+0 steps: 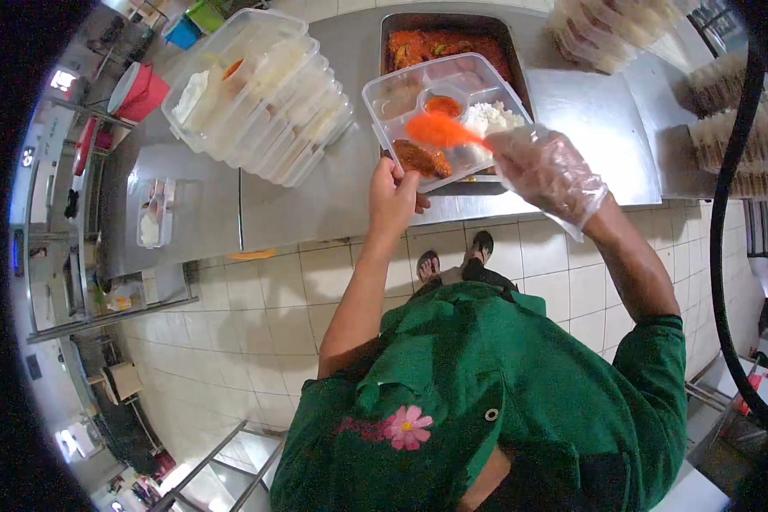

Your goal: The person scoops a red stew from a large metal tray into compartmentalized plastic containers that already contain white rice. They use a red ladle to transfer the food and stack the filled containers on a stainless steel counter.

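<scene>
My bare left hand point(393, 192) grips the lower left edge of a clear plastic compartment tray point(390, 80), thumb over the rim. White rice point(494, 119) fills its right compartment, a round middle well holds red sauce point(443, 105), and a piece of sauced food point(421, 160) lies in the bottom one. In a clear plastic glove, my right hand point(541, 163) is closed on an orange spoon point(440, 130), its blurred bowl above the tray. Behind, partly covered by the tray, a deep metal pan point(451, 20) holds food in red sauce.
Stacked filled plastic trays point(265, 96) stand on the steel table point(323, 185) at left, with one small filled container point(156, 214) farther left. More stacks point(605, 32) stand at upper right and far right point(742, 144). A black cable or strap point(723, 237) crosses the right side of the view.
</scene>
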Motion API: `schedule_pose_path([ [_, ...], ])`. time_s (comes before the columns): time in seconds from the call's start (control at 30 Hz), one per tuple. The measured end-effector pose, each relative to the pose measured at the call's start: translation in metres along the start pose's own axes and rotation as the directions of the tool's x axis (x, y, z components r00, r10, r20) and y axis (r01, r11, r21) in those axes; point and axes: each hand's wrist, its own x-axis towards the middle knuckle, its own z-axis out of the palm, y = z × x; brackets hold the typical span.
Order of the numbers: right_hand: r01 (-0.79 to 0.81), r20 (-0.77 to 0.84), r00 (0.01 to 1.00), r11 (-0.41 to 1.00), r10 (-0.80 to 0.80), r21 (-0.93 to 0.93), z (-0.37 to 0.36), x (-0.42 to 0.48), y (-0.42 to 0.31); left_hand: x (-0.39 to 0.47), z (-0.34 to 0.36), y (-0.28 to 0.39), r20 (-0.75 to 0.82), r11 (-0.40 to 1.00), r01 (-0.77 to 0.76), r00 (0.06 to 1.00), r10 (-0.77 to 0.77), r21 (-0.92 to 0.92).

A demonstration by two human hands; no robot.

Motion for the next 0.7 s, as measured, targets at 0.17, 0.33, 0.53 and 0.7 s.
schedule_pose_path([
  [0.17,-0.018,-0.019,1.000,0.978,0.022,0.206,-0.009,0.004,0.012,0.005,0.000,-0.010,-0.029,0.999,-0.009,1.000,0.008,-0.036],
  [0.33,-0.151,-0.034,0.969,0.693,0.246,0.705,-0.010,0.012,0.067,0.004,-0.012,-0.025,0.014,0.999,-0.007,1.000,0.007,-0.054],
  [0.53,-0.238,0.056,0.902,0.386,0.427,0.891,-0.030,0.024,0.091,-0.012,-0.035,-0.027,-0.009,0.999,0.044,0.999,-0.044,-0.024],
  [0.7,-0.227,-0.080,0.868,0.535,0.490,0.814,0.031,0.020,0.177,-0.031,-0.033,-0.001,-0.114,0.997,0.000,0.993,0.008,0.073],
])
